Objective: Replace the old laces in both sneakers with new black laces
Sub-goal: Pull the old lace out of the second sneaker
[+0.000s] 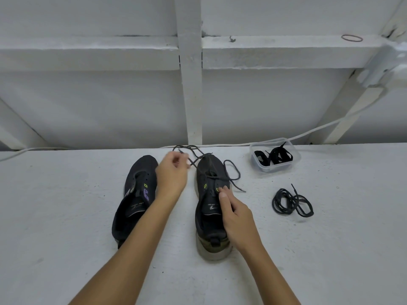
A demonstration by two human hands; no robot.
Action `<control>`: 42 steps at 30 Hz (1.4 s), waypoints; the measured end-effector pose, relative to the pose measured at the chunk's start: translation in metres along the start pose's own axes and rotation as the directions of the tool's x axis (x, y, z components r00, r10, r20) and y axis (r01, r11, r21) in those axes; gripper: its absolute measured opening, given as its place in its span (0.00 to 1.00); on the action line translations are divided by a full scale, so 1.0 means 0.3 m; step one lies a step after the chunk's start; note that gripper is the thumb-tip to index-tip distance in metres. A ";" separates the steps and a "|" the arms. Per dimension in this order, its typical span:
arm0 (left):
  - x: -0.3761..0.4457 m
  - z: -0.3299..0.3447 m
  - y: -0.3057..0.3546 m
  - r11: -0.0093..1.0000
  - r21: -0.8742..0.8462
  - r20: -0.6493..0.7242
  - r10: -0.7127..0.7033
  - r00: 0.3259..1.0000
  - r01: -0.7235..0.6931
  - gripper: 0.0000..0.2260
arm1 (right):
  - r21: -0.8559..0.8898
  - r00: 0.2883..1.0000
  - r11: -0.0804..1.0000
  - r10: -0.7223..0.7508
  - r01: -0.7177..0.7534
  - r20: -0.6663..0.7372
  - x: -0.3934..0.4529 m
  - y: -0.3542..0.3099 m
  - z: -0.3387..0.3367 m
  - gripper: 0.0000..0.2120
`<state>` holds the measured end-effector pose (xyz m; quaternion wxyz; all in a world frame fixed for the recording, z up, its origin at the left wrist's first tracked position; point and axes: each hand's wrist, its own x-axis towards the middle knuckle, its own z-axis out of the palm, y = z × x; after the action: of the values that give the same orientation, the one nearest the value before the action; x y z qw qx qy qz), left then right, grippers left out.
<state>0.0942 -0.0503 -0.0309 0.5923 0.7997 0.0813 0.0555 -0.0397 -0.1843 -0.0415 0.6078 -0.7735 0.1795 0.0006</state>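
Two dark sneakers stand side by side on a white surface, toes pointing away from me. The left sneaker (132, 199) has bare eyelets and no lace. The right sneaker (210, 208) still carries a thin dark old lace (231, 172), loosened and looping over its toe and to its right. My left hand (171, 172) pinches one strand of that lace above and between the shoes. My right hand (233, 214) rests on the right sneaker's tongue area, fingers curled at its eyelets. A removed dark lace (291, 202) lies coiled to the right.
A clear plastic container (256, 165) at the back right holds flat black laces (275, 156). A white cable (308, 133) runs along the back edge of the surface, against a white framed wall. A rubber band (351, 37) lies on a ledge at upper right.
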 end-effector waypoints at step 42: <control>-0.047 -0.012 -0.021 0.833 0.477 0.149 0.237 0.960 -0.280 0.07 | 0.003 1.000 1.000 0.018 -0.018 -0.017 0.014 0.022 0.007 0.23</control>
<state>0.0794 -0.0479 -0.0357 0.3580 0.9295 -0.0410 0.0788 -0.0373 -0.1848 -0.0493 0.6074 -0.7710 0.1915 -0.0008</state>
